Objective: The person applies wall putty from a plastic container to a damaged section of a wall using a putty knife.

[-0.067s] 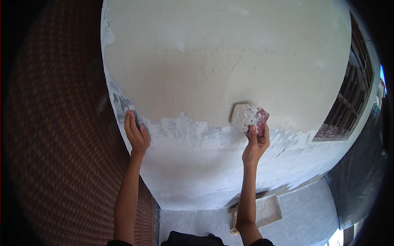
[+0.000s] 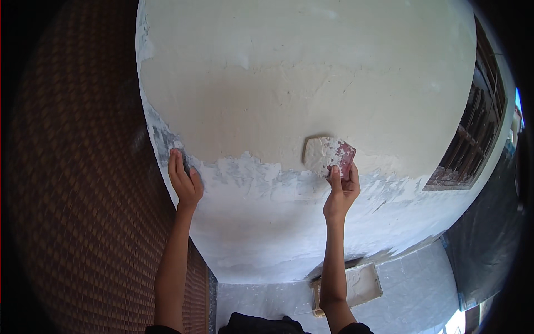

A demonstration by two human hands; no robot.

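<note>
In front of me stands a wall (image 2: pixel 289 100), coated with beige plaster above and whitish with grey patches below a ragged edge. My right hand (image 2: pixel 339 197) grips a flat reddish scraper (image 2: pixel 329 157) by its lower right part, thumb on the near face. Pale plaster is smeared over the scraper's left half. It lies at or very near the wall by the coat's lower edge; I cannot tell if it touches. My left hand (image 2: pixel 185 181) rests against the wall near its left edge, fingers stretched upward and thumb apart, holding nothing.
A brown woven panel (image 2: pixel 100 183) runs along the left. On the grey floor (image 2: pixel 417 278) sits a shallow tray (image 2: pixel 364 285) of pale plaster, partly behind my right forearm. A wooden-framed window (image 2: pixel 467 139) and a dark sheet (image 2: pixel 484 234) are at the right.
My right hand has moved slightly left along the wall with the scraper, and a little upward. The left hand stays where it was.
</note>
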